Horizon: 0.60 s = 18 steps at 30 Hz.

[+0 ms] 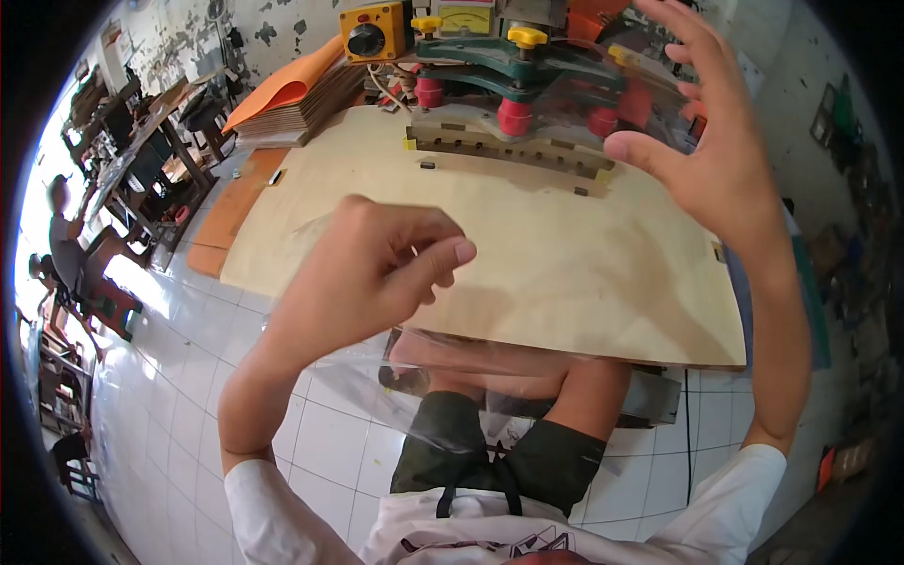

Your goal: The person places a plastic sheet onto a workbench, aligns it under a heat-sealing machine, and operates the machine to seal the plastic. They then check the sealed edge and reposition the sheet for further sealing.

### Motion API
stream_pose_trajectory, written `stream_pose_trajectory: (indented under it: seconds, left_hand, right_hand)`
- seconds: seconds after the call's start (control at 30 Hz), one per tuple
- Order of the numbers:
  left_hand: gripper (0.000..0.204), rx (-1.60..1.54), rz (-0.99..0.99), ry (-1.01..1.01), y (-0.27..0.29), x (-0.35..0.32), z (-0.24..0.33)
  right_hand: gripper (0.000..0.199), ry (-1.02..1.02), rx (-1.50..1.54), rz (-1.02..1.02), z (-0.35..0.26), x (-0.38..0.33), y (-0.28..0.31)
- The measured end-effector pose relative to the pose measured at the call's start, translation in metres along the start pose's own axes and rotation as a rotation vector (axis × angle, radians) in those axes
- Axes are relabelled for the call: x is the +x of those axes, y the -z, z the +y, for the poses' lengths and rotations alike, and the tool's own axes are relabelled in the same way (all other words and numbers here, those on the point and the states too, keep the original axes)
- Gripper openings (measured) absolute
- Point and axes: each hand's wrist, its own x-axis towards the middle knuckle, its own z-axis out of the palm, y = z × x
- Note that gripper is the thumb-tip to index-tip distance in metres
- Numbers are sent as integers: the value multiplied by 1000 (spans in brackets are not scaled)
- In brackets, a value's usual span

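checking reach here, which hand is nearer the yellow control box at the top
Left. The left hand is curled over the wooden board, below and just right of the yellow box. The right hand is raised open, far off to the box's right past the machine.

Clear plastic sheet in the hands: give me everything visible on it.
The clear plastic sheet is thin, glossy and transparent, with glare streaks and creases. It is held up in the air over the wooden worktable. The left hand pinches its near part; the open right hand touches its far corner. Its lower edge hangs over the lap.
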Motion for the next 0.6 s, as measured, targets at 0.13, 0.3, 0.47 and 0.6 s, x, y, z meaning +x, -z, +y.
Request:
stream_pose_trajectory:
  seconds: [0.13,0.3,0.47,0.6]
  left_hand:
    - [25,-92,93,-129,14,8,11]
    - [24,-171,173,-175,22,22,7]
    - [21,-262,134,-195,14,55,-17]
    - [20,-184,88,-115,9,75,-28]
  right_hand:
    - [82,-191,540,-49,41,-3,-5]
    - [38,-398,758,-402,79,5,28]
    - [13,-241,253,122,37,59,79]
    - [25,-28,73,116,51,99,98]
